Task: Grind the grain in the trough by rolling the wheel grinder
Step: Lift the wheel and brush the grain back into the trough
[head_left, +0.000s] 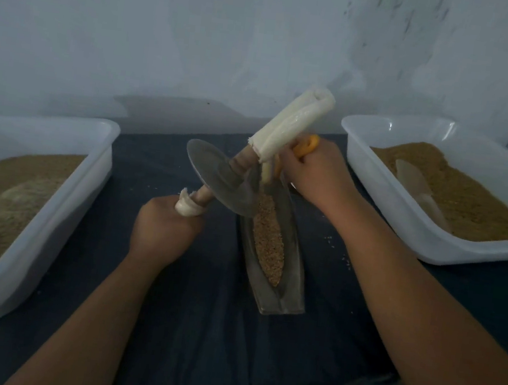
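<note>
The wheel grinder [218,181] leans tilted over the far end of the metal trough [281,298], with grain [267,242] lying along the groove. The left hand [161,229] is wrapped around its near cloth-bound handle, left of the trough. The right hand [312,174], at the trough's far end beside the raised handle, grips an orange-handled tool [308,144] whose working end is hidden.

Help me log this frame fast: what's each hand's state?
Left hand: grips the handle of the wheel grinder.
Right hand: grips an orange-handled tool at the trough.
</note>
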Demonstrator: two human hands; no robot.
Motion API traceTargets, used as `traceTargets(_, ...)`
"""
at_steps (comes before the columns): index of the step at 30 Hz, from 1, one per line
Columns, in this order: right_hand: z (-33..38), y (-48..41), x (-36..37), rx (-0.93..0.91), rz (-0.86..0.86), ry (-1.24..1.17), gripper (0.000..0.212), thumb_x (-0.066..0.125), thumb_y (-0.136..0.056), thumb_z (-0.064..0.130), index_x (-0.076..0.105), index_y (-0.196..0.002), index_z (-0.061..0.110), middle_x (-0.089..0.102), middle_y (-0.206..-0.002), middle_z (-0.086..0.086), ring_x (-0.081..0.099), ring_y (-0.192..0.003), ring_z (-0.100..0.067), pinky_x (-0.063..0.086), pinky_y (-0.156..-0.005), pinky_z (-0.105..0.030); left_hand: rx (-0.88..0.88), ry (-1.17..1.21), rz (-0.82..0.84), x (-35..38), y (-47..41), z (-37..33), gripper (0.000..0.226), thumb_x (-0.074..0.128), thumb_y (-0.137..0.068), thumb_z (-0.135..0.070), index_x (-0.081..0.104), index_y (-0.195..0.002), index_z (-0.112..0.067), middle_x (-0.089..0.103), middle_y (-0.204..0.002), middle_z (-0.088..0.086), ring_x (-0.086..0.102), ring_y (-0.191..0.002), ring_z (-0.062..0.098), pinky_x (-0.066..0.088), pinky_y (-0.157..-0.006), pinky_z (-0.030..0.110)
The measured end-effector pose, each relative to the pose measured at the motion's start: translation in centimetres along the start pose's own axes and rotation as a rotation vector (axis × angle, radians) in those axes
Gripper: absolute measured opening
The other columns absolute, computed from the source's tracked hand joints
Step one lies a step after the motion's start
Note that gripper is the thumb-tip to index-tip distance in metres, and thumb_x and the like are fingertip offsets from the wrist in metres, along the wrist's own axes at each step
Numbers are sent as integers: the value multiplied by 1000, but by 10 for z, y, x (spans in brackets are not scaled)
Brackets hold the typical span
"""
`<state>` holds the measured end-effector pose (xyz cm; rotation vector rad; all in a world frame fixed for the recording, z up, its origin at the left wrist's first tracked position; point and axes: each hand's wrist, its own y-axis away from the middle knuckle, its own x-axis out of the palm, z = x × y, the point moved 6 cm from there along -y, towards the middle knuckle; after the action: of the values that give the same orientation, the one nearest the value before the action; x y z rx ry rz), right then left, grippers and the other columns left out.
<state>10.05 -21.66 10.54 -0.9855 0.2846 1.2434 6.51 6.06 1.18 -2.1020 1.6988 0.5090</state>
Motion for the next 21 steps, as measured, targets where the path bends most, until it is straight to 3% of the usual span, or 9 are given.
traceTargets(3, 2, -3, 9, 34, 76, -9, 28, 55, -105, 38, 60, -88, 15, 66, -79, -4, 62, -75, -18, 43, -63, -36, 14, -20, -15, -1, 0, -1, 11, 78, -75, -29, 69, -75, -35, 70, -67, -6, 69, -67, 20, 57, -65, 44)
traceTargets(7, -15, 6, 26, 82, 291, 97, 32, 53, -105, 47, 61, -87, 21, 66, -77, 5, 60, -70, -5, 40, -61, -33, 19, -27, -21, 0, 0, -1, 11, 77, -76, -30, 68, -74, -36, 69, -65, -8, 67, -63, 19, 51, -59, 38)
traceTargets(10, -16, -2, 11, 75, 152, 57, 36, 52, -99, 54, 59, -75, 28, 64, -70, 6, 62, -69, 4, 36, -55, -28, 15, -26, -12, 2, 0, 0, 7, 75, -73, -31, 69, -71, -31, 68, -62, -8, 66, -60, 18, 49, -57, 34)
traceTargets(12, -14, -4, 6, 87, 46, -11, 33, 54, -98, 49, 56, -72, 28, 63, -67, 5, 59, -67, 9, 36, -53, -22, 11, -35, -14, 3, 0, 0, 10, 76, -72, -30, 68, -69, -24, 68, -63, -8, 67, -62, 18, 49, -57, 34)
traceTargets(14, -14, -2, 17, 116, 87, -13, 30, 55, -102, 44, 57, -80, 24, 64, -72, 4, 60, -68, 6, 36, -54, -20, 13, -56, -16, 2, -1, 0, 13, 77, -72, -30, 68, -68, -22, 68, -64, -8, 67, -63, 19, 51, -57, 36)
traceTargets(17, -14, 7, 32, 128, 240, 70, 33, 53, -105, 42, 60, -85, 17, 66, -72, 3, 62, -67, -3, 36, -57, -30, 25, -56, -25, 1, 0, 0, 16, 73, -68, -37, 67, -66, -22, 68, -64, -9, 66, -61, 16, 49, -56, 34)
traceTargets(19, -14, 6, 20, 119, 215, 95, 36, 51, -103, 44, 60, -79, 20, 68, -72, 12, 62, -67, 4, 35, -55, -28, 32, -55, -27, 1, -1, 1, 16, 72, -68, -38, 67, -66, -23, 68, -64, -11, 66, -60, 13, 46, -56, 31)
traceTargets(21, -13, 1, 1, 95, 119, 53, 35, 51, -102, 46, 61, -80, 21, 68, -69, 4, 63, -65, 0, 41, -56, -30, 22, -38, -16, 2, -1, 1, 12, 73, -68, -37, 68, -69, -27, 68, -64, -12, 65, -59, 12, 46, -56, 31)
